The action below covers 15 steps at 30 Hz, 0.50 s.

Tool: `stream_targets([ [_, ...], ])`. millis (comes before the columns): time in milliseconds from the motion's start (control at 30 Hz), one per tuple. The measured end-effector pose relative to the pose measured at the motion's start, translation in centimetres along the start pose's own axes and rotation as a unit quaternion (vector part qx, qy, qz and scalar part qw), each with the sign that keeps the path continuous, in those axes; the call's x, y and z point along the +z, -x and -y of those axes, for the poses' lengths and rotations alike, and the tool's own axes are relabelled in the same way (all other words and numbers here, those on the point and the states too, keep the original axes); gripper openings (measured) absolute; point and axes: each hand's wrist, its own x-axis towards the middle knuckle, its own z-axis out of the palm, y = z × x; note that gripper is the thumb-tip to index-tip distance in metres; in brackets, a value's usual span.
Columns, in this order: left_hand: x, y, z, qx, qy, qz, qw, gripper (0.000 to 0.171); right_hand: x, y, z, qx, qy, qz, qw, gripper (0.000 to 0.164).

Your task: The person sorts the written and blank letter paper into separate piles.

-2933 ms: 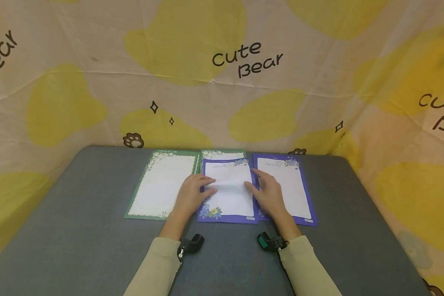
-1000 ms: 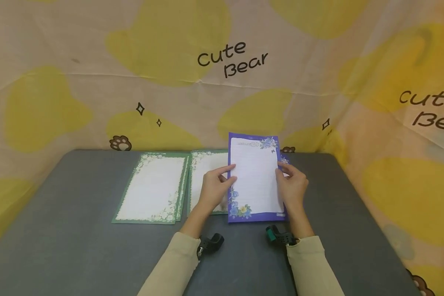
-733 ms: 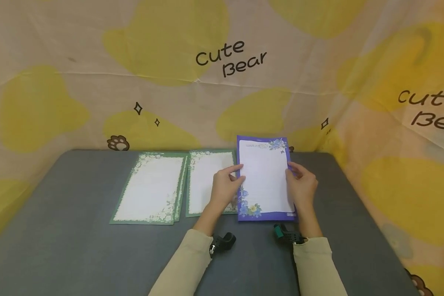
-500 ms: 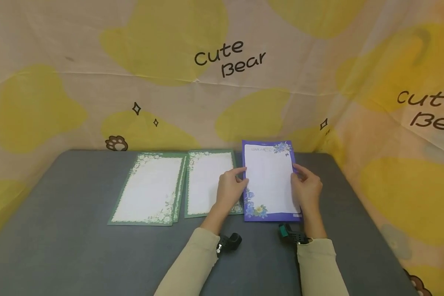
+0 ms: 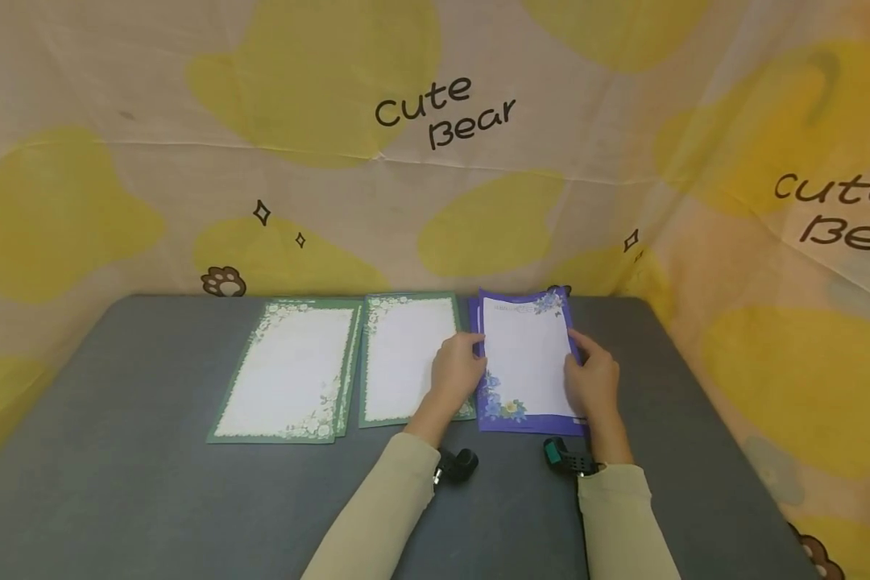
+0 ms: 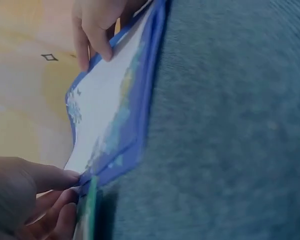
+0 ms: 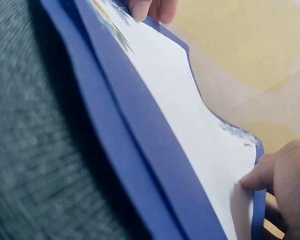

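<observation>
A white sheet of paper with a purple border and blue flowers (image 5: 525,354) is between my hands in the head view. My left hand (image 5: 457,370) pinches its left edge between thumb and fingers. On the opposite edge, my right hand (image 5: 596,379) pinches it the same way. The right wrist view has the held sheet (image 7: 175,115) bowed, its far edge dipping in the middle. Right beneath it lies another purple-bordered sheet (image 7: 110,130), mostly hidden, its border showing along the near side. My left forearm crosses a corner of a green-bordered sheet (image 5: 406,354).
Further left lie overlapping green-bordered sheets (image 5: 286,370) with white flowers. All the paper rests toward the back of a dark grey table (image 5: 152,483). A yellow-patterned cloth (image 5: 319,185) hangs behind and along the sides. Each wrist wears a black band with a camera.
Both hands have lifted the purple-bordered sheet off the green one, carried it right and lowered it over the other purple-bordered sheet. The middle green-bordered sheet is now largely uncovered.
</observation>
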Motion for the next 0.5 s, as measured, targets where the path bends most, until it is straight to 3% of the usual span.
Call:
stream_targets([
  [133, 0.09, 0.0, 0.0, -0.002, -0.006, 0.005, 1.0, 0.037, 0.34, -0.16, -0.48, -0.006, 0.022, 0.013, 1.0, 0.046],
  [333, 0.01, 0.25, -0.47, -0.002, -0.006, 0.007, 1.0, 0.038, 0.48, -0.03, -0.51, -0.019, 0.043, -0.008, 0.999, 0.043],
  [500, -0.07, 0.42, -0.84, -0.013, -0.01, 0.012, 0.9998, 0.04, 0.51, 0.34, -0.26, 0.001, 0.048, -0.015, 0.999, 0.044],
])
